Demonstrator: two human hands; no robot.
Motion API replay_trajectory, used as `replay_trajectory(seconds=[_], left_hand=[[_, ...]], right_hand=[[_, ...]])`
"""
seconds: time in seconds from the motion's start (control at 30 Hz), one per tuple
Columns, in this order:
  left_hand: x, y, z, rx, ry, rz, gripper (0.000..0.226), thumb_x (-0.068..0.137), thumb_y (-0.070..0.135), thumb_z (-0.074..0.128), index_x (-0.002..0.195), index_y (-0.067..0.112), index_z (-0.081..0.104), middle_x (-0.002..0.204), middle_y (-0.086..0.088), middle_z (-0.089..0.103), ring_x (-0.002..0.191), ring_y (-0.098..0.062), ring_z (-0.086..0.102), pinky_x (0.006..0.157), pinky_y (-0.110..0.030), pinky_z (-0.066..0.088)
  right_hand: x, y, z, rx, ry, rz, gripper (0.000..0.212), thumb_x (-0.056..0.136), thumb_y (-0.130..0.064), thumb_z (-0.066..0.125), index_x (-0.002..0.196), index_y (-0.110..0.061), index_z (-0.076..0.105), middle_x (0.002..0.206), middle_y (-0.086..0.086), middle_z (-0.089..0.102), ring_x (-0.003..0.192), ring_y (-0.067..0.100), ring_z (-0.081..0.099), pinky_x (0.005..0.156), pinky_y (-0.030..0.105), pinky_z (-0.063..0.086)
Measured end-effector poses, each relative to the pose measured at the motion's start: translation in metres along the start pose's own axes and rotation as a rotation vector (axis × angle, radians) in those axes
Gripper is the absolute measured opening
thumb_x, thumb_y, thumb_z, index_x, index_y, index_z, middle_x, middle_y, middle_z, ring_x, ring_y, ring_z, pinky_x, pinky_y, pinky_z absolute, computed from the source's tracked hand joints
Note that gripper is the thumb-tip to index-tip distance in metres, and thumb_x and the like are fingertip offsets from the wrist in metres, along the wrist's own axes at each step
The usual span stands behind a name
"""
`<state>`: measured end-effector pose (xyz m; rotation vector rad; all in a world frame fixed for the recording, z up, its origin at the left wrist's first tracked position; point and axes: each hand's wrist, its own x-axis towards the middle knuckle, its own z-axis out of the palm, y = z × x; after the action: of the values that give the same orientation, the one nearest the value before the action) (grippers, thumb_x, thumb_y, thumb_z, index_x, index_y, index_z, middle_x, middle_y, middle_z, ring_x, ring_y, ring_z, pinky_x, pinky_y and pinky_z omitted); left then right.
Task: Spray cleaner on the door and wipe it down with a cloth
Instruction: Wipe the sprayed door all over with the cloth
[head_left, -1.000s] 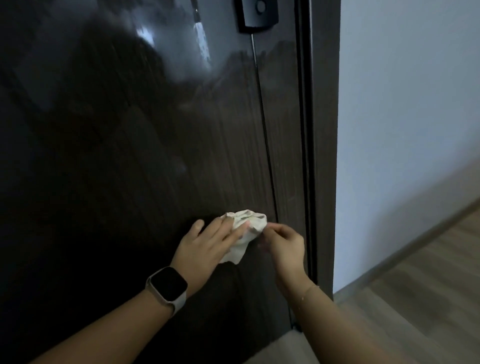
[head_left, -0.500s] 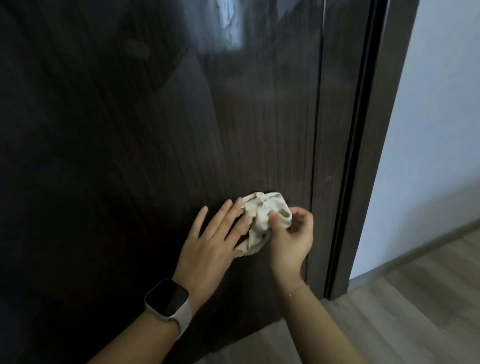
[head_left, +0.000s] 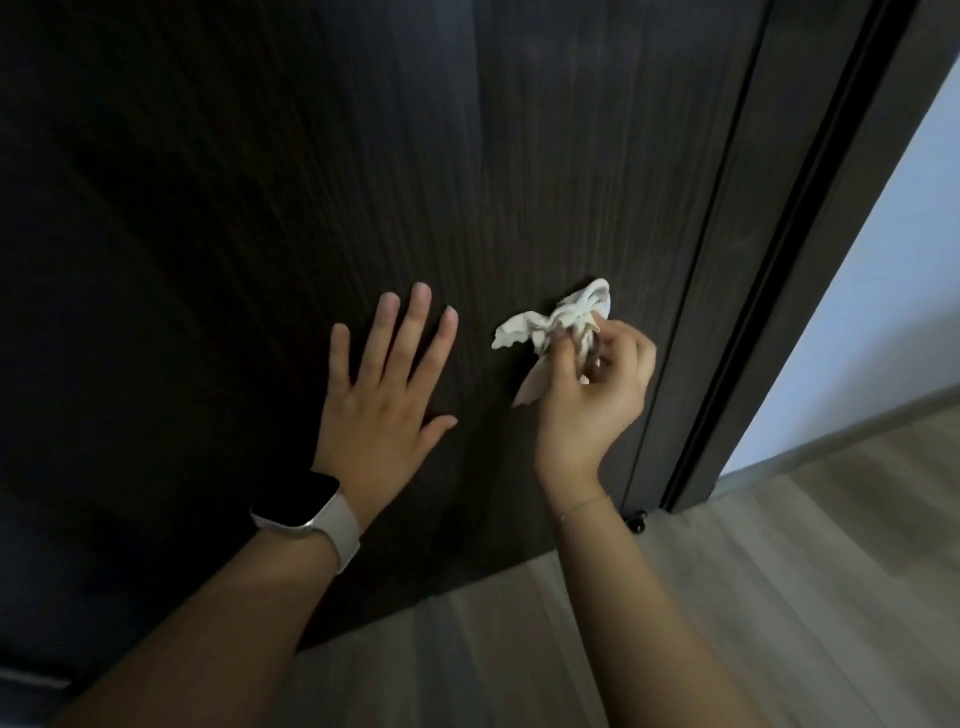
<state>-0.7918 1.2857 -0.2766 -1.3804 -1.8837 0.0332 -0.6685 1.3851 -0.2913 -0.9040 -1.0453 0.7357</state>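
Observation:
A dark wood-grain door (head_left: 260, 182) fills most of the view. My right hand (head_left: 592, 400) is shut on a crumpled white cloth (head_left: 550, 322), held against the door's lower right part near its edge. My left hand (head_left: 384, 395) lies flat on the door with fingers spread, to the left of the cloth and apart from it. A smartwatch with a pale strap (head_left: 311, 512) sits on my left wrist. No spray bottle is in view.
The dark door frame (head_left: 769, 260) runs along the right of the door, with a white wall (head_left: 883, 291) beyond it. Light wood floor (head_left: 727, 597) spreads below. A small black door stop (head_left: 638, 521) sits at the door's bottom corner.
The cloth passed from under my left hand's fingers into my right hand alone. My left hand moved left and spread flat. The view tilted down toward the door's bottom.

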Motion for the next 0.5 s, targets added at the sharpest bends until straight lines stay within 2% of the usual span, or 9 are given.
replay_trajectory(seconds=[0.07, 0.13, 0.23, 0.27, 0.3, 0.37, 0.43, 0.5], left_hand=[[0.0, 0.001, 0.0, 0.021, -0.006, 0.002, 0.12, 0.075, 0.058, 0.069, 0.154, 0.019, -0.013, 0.157, -0.009, -0.031, 0.146, -0.028, -0.026, 0.114, -0.051, -0.022], [-0.001, 0.001, 0.0, 0.026, -0.017, 0.001, 0.12, 0.076, 0.059, 0.068, 0.154, 0.019, -0.014, 0.156, -0.009, -0.033, 0.144, -0.029, -0.029, 0.113, -0.051, -0.022], [-0.001, 0.002, 0.0, 0.038, -0.018, -0.003, 0.12, 0.076, 0.06, 0.068, 0.154, 0.019, -0.014, 0.155, -0.01, -0.035, 0.143, -0.03, -0.031, 0.113, -0.052, -0.022], [-0.001, 0.002, 0.001, 0.041, -0.015, -0.004, 0.12, 0.077, 0.059, 0.067, 0.154, 0.019, -0.015, 0.155, -0.01, -0.036, 0.143, -0.03, -0.032, 0.113, -0.052, -0.022], [-0.001, 0.002, 0.001, 0.037, -0.01, -0.006, 0.119, 0.077, 0.058, 0.068, 0.154, 0.019, -0.015, 0.155, -0.01, -0.036, 0.143, -0.03, -0.032, 0.113, -0.052, -0.022], [0.0, 0.002, 0.002, 0.019, -0.004, -0.01, 0.118, 0.078, 0.056, 0.068, 0.154, 0.018, -0.014, 0.156, -0.009, -0.035, 0.143, -0.029, -0.032, 0.113, -0.052, -0.023], [0.0, 0.002, 0.001, 0.01, -0.009, -0.005, 0.115, 0.08, 0.055, 0.066, 0.154, 0.018, -0.014, 0.157, -0.011, -0.028, 0.144, -0.029, -0.031, 0.113, -0.052, -0.024], [0.0, 0.002, 0.0, 0.013, -0.009, 0.0, 0.115, 0.08, 0.055, 0.066, 0.154, 0.018, -0.013, 0.157, -0.012, -0.022, 0.145, -0.031, -0.024, 0.112, -0.052, -0.024]], right_hand=[[-0.006, 0.017, -0.002, 0.052, 0.033, 0.025, 0.016, 0.084, 0.005, 0.068, 0.1, 0.002, 0.068, 0.107, 0.01, 0.055, 0.095, -0.005, 0.055, 0.077, 0.012, 0.048], [-0.021, 0.042, -0.01, 0.033, 0.055, 0.115, 0.019, 0.085, 0.007, 0.066, 0.102, 0.0, 0.069, 0.108, 0.006, 0.054, 0.095, -0.003, 0.056, 0.08, 0.014, 0.051], [-0.048, 0.104, -0.033, -0.068, 0.081, 0.456, 0.012, 0.089, -0.001, 0.064, 0.1, -0.006, 0.068, 0.101, -0.003, 0.054, 0.084, -0.008, 0.057, 0.076, 0.009, 0.047], [-0.055, 0.118, -0.038, -0.086, 0.06, 0.575, 0.003, 0.09, -0.006, 0.063, 0.092, -0.007, 0.064, 0.093, -0.001, 0.053, 0.075, -0.002, 0.056, 0.072, 0.016, 0.047], [-0.061, 0.128, -0.041, -0.105, 0.045, 0.649, 0.007, 0.088, -0.012, 0.061, 0.082, -0.011, 0.057, 0.088, 0.005, 0.049, 0.071, 0.01, 0.051, 0.07, 0.023, 0.042], [-0.065, 0.131, -0.039, -0.104, 0.05, 0.717, 0.018, 0.084, -0.022, 0.059, 0.074, -0.014, 0.046, 0.087, 0.008, 0.042, 0.073, 0.014, 0.041, 0.07, 0.028, 0.033], [-0.063, 0.118, -0.029, 0.015, 0.153, 0.769, 0.018, 0.091, -0.025, 0.065, 0.085, -0.012, 0.053, 0.089, 0.006, 0.048, 0.072, 0.012, 0.048, 0.066, 0.022, 0.042], [-0.057, 0.098, -0.017, 0.088, 0.233, 0.722, 0.023, 0.091, -0.024, 0.069, 0.102, -0.004, 0.065, 0.103, 0.001, 0.053, 0.09, 0.008, 0.058, 0.072, 0.004, 0.045]])
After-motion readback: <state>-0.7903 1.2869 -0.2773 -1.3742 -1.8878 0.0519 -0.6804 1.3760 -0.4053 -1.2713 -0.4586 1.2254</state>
